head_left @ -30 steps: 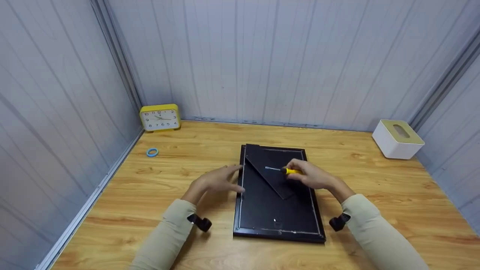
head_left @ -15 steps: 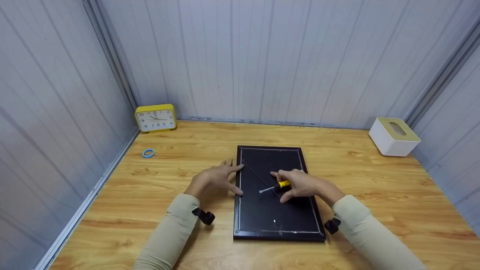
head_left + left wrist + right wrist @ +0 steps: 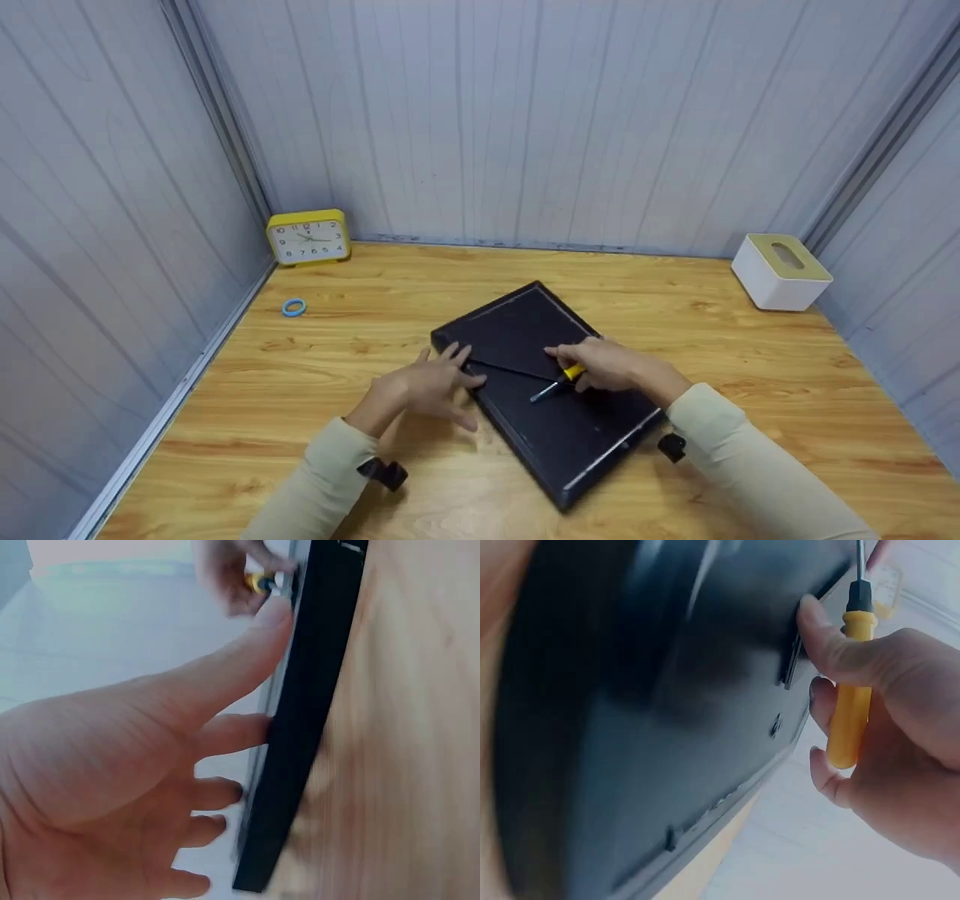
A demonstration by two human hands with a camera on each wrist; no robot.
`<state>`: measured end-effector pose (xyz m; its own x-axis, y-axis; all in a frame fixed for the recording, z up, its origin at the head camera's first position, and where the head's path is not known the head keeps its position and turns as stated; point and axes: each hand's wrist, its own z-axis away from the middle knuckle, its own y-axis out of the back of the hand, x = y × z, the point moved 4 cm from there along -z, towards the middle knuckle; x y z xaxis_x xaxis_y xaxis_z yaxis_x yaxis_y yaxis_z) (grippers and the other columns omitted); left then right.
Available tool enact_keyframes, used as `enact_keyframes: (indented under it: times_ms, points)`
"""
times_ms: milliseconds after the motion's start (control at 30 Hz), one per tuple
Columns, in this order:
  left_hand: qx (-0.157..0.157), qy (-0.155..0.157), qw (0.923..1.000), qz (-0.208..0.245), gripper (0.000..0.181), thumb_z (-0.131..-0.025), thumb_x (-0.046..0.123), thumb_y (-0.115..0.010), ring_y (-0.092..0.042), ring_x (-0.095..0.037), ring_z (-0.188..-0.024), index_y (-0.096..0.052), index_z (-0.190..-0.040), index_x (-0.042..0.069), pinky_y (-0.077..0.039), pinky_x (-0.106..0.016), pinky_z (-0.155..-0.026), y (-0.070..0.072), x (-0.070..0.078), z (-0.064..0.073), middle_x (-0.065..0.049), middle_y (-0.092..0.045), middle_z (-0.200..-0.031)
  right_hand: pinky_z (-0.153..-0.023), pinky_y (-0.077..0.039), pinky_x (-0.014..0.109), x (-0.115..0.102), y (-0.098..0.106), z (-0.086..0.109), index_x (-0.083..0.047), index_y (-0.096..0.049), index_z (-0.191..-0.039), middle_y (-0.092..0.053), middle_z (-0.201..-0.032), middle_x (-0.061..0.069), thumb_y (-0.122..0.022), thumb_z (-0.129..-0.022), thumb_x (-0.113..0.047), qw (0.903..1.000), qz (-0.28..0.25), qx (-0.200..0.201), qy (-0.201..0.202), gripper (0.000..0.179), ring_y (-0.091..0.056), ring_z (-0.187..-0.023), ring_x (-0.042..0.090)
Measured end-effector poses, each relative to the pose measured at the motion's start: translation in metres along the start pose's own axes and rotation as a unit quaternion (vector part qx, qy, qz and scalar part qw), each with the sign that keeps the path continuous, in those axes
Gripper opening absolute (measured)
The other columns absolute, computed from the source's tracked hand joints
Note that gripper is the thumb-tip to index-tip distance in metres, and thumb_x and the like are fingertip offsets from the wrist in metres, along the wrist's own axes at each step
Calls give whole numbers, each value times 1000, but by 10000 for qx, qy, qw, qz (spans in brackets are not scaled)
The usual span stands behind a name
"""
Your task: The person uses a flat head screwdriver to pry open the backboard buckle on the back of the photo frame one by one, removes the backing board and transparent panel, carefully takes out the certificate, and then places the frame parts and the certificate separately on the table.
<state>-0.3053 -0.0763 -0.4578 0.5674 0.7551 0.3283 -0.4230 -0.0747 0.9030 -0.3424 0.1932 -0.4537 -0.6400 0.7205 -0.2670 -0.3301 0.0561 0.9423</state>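
Observation:
A black picture frame (image 3: 555, 442) lies back side up on the wooden table, turned at an angle. Across its back runs a flat black stand leg (image 3: 514, 358). My right hand (image 3: 615, 365) grips a screwdriver (image 3: 849, 716) by its yellow handle, shaft pointing left and down over the frame back. In the right wrist view, that hand's thumb is at the end of the stand leg. My left hand (image 3: 427, 386) has its fingers spread at the frame's left edge; the left wrist view shows fingertips against the frame's rim (image 3: 319, 667).
A yellow alarm clock (image 3: 309, 237) stands at the back left, with a light blue ring (image 3: 294, 307) in front of it. At the back right is a white tissue box (image 3: 780, 281). Panelled walls (image 3: 480, 127) enclose the table on three sides.
The frame has turned counterclockwise from nearly straight to slanted. My right hand has moved down onto the stand leg, which now lies flatter; the screwdriver tip has swung downward. My left hand stays by the left edge.

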Motion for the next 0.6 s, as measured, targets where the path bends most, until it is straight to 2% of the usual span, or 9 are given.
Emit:
enact_keyframes:
  times_ms: [100, 133, 200, 300, 400, 467, 533, 600]
  points:
    - [-302, -190, 9992, -165, 82, -86, 61, -68, -5, -37, -151, -40, -154, 25, -1, -68, -114, -4, 9, 8, -22, -9, -163, -83, -41, 43, 1, 0, 1, -15, -62, -127, -66, -113, 0, -76, -88, -4, 9999, 96, -84, -41, 43, -54, -83, 13]
    - [-347, -273, 9989, -147, 79, -88, 59, -67, -7, -37, -151, -40, -155, 25, -2, -67, -114, -4, 10, 9, -23, -11, -163, -83, -41, 44, 1, 1, 2, -14, -61, -132, -66, -110, 0, -76, -88, -4, 9999, 118, -104, -57, 48, -55, -84, 14]
    - [-235, -485, 9985, 5, 72, -93, 52, -65, -15, -36, -150, -41, -155, 22, -9, -65, -116, -1, 9, 10, -23, -17, -162, -86, -43, 45, 1, 2, 7, -11, -59, -136, -65, -112, 0, -76, -89, -6, 10000, 91, -39, -11, 49, -57, -88, 15]
    - [355, -669, 9948, 683, 57, -102, 37, -59, -35, -30, -143, -45, -152, 16, -26, -56, -115, 10, -5, 8, -15, -34, -158, -86, -44, 46, 3, 6, 24, -4, -52, -143, -63, -100, -3, -76, -90, -14, 9992, -54, 383, -34, 59, -58, -89, 17]
    - [1283, -569, 9796, 1440, 46, -104, 26, -57, -48, -26, -134, -51, -147, 11, -39, -47, -109, 25, -27, 0, -9, -50, -149, -75, -40, 42, 5, 6, 49, -1, -62, -119, -59, -86, -4, -77, -89, -29, 9949, -147, 875, -484, 44, -54, -76, 17]
    - [1767, -357, 9678, 1757, 43, -104, 24, -57, -50, -28, -132, -55, -144, 9, -39, -47, -109, 31, -41, -9, -10, -55, -144, -69, -33, 38, 5, 3, 66, -5, -61, -101, -54, -76, -4, -78, -87, -41, 9906, -261, 904, -997, 42, -48, -67, 16]
    - [2018, -126, 9595, 1961, 42, -104, 24, -58, -47, -31, -135, -56, -142, 7, -38, -49, -110, 33, -52, -19, -13, -55, -143, -65, -33, 36, 3, -3, 78, -9, -56, -92, -52, -73, -2, -78, -83, -51, 9858, -338, 759, -1459, 48, -46, -63, 16]
    - [2065, 31, 9548, 2138, 44, -102, 22, -60, -49, -33, -133, -56, -142, 5, -41, -48, -107, 32, -59, -30, -14, -56, -142, -67, -35, 38, 1, -9, 85, -8, -56, -92, -51, -74, -1, -80, -77, -56, 9823, -371, 614, -1730, 56, -46, -66, 17]
